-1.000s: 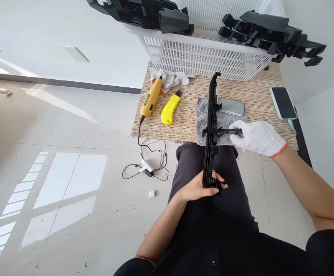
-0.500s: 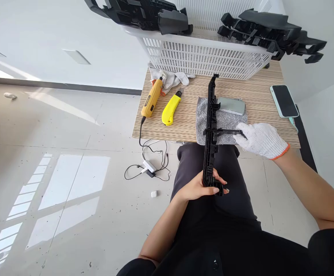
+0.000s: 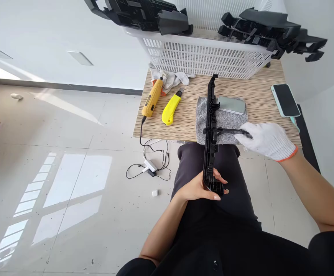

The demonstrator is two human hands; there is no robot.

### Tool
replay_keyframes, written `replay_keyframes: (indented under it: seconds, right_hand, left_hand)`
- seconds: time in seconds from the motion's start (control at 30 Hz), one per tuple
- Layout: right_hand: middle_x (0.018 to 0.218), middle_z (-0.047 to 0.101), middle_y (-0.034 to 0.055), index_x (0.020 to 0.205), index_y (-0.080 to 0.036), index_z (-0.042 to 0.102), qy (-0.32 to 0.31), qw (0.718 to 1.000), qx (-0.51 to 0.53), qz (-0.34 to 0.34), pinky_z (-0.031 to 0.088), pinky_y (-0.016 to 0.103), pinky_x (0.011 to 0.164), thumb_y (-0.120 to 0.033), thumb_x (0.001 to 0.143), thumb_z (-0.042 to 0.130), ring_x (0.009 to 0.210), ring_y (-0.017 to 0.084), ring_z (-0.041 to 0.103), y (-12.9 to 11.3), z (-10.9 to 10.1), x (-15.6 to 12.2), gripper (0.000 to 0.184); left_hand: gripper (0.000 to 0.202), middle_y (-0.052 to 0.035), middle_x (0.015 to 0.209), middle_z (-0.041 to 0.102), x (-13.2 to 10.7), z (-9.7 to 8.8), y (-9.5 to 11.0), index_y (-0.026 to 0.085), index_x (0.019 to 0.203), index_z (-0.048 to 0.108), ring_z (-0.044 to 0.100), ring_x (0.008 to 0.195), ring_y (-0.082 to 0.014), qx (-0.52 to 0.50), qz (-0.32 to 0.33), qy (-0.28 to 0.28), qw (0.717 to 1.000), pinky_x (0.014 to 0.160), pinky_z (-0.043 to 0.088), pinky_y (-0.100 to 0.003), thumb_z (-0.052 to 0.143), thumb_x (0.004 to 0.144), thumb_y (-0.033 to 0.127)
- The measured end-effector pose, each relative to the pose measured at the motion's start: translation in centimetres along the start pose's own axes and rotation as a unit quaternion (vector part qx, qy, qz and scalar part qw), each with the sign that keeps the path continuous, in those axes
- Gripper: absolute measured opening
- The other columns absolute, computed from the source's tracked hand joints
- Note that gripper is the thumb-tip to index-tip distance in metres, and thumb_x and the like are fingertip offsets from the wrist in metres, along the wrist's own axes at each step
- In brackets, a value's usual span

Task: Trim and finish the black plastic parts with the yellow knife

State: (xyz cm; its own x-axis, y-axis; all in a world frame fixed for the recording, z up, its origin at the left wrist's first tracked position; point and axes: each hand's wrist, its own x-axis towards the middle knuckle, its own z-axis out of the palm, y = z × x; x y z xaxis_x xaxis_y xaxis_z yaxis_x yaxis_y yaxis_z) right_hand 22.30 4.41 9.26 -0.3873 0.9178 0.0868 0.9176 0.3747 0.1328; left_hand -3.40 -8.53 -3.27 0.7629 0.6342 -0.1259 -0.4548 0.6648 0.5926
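A long, narrow black plastic part [image 3: 210, 119] stretches from my lap over the table edge, with a thin crosswise arm [image 3: 230, 131] sticking out to the right. Bare, my left hand [image 3: 198, 187] is closed round its near end, thumb on the edge and fingers beneath. My right hand [image 3: 266, 141] wears a white knit glove with an orange cuff and pinches the outer end of the thin arm; the fingertips are partly hidden. Under the part lies a grey cloth [image 3: 231, 122], with a flat grey-green block [image 3: 231, 105] on it beside the part.
A yellow corded tool [image 3: 152, 99] and a yellow utility knife [image 3: 171, 109] lie left on the wooden table [image 3: 188, 128], near a spare glove [image 3: 172, 79]. Behind stands a white basket [image 3: 201, 57] with black plastic parts [image 3: 259, 32] overhanging it. A phone [image 3: 285, 100] lies right; cables [image 3: 161, 161] trail on the floor.
My gloved right hand has shifted slightly to the right along the thin arm. My left thumb has moved a little across the near end. The long part stays nearly in place.
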Motion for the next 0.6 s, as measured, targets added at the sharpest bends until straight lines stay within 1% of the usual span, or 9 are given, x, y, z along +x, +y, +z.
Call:
replay_keyframes:
  seconds: [0.03,0.1,0.17,0.2,0.27,0.37,0.43,0.5,0.6]
  right_hand:
    - [0.06,0.062,0.0063,0.089,-0.015,0.078,0.01,1.0,0.001,0.008,0.015,0.032,0.056,-0.053,0.1,0.04,0.053,0.015,0.041,0.2,-0.1,-0.3,0.055]
    - [0.061,0.063,0.0065,0.087,-0.015,0.077,0.022,1.0,0.003,0.015,0.021,0.032,0.055,-0.053,0.1,0.041,0.053,0.015,0.045,0.4,-0.4,-1.2,0.054]
    - [0.058,0.061,0.0064,0.082,-0.016,0.075,0.04,0.999,0.03,0.011,0.026,0.031,0.055,-0.052,0.099,0.045,0.053,0.016,0.049,0.1,-0.9,-2.4,0.051]
    - [0.056,0.06,0.0061,0.079,-0.016,0.074,0.037,0.998,0.042,0.007,0.028,0.032,0.055,-0.052,0.098,0.046,0.052,0.017,0.051,-0.2,-1.1,-3.0,0.05]
    - [0.053,0.059,0.0061,0.078,-0.018,0.074,0.004,0.999,0.053,0.004,0.028,0.032,0.055,-0.052,0.097,0.047,0.052,0.019,0.054,-1.0,-1.4,-4.1,0.047]
    - [0.057,0.065,0.0077,0.085,-0.019,0.078,-0.072,0.996,0.054,0.012,0.027,0.033,0.055,-0.047,0.097,0.047,0.054,0.022,0.059,-2.3,-1.5,-5.3,0.043]
    - [0.061,0.068,0.0087,0.087,-0.019,0.078,-0.106,0.992,0.057,0.019,0.028,0.033,0.056,-0.045,0.097,0.048,0.056,0.024,0.062,-3.0,-1.5,-5.6,0.041]
    - [0.061,0.068,0.0089,0.08,-0.02,0.076,-0.125,0.99,0.058,0.025,0.029,0.034,0.056,-0.05,0.096,0.051,0.058,0.026,0.064,-3.6,-1.4,-5.7,0.043]
    - [0.057,0.064,0.0093,0.068,-0.021,0.071,-0.138,0.989,0.049,0.029,0.027,0.034,0.056,-0.065,0.092,0.056,0.059,0.026,0.063,-4.3,-1.3,-5.6,0.052]
  left_hand:
    - [0.064,-0.0105,0.126,0.076,0.0,0.0,0.0,0.02,0.117,0.059,0.083,0.104,-0.0267,0.006,-0.006,0.001,1.0,0.096,0.065,-0.043,0.099,0.068,0.013]
    - [0.065,-0.0109,0.127,0.075,-0.1,0.1,0.1,0.021,0.119,0.058,0.083,0.103,-0.0254,0.009,-0.01,0.005,1.0,0.095,0.065,-0.042,0.098,0.069,0.014]
    - [0.063,-0.0111,0.125,0.075,-0.2,0.1,0.1,0.021,0.12,0.058,0.083,0.101,-0.0244,0.012,-0.006,0.01,1.0,0.096,0.065,-0.042,0.097,0.071,0.016]
    - [0.062,-0.0114,0.124,0.075,-0.2,0.1,0.1,0.021,0.119,0.058,0.083,0.1,-0.0243,0.017,-0.003,0.01,1.0,0.095,0.066,-0.042,0.097,0.072,0.016]
    - [0.06,-0.0118,0.123,0.076,-0.1,0.1,0.1,0.02,0.118,0.059,0.083,0.099,-0.0246,0.03,0.005,0.009,0.999,0.093,0.066,-0.041,0.097,0.073,0.018]
    - [0.057,-0.0106,0.121,0.076,0.1,0.1,0.1,0.02,0.118,0.061,0.083,0.098,-0.0252,0.037,0.01,0.009,0.999,0.094,0.065,-0.043,0.096,0.073,0.018]
    - [0.057,-0.0107,0.121,0.077,0.2,0.1,0.1,0.02,0.119,0.064,0.083,0.099,-0.0258,0.039,0.004,0.011,0.999,0.096,0.065,-0.045,0.096,0.073,0.019]
    - [0.057,-0.0129,0.122,0.078,0.2,0.2,0.1,0.019,0.121,0.067,0.083,0.101,-0.0264,0.044,-0.004,0.013,0.999,0.096,0.064,-0.044,0.097,0.073,0.022]
    - [0.058,-0.0166,0.125,0.079,0.1,0.4,0.1,0.018,0.124,0.07,0.082,0.105,-0.0274,0.048,-0.019,0.021,0.998,0.096,0.064,-0.041,0.097,0.074,0.03]
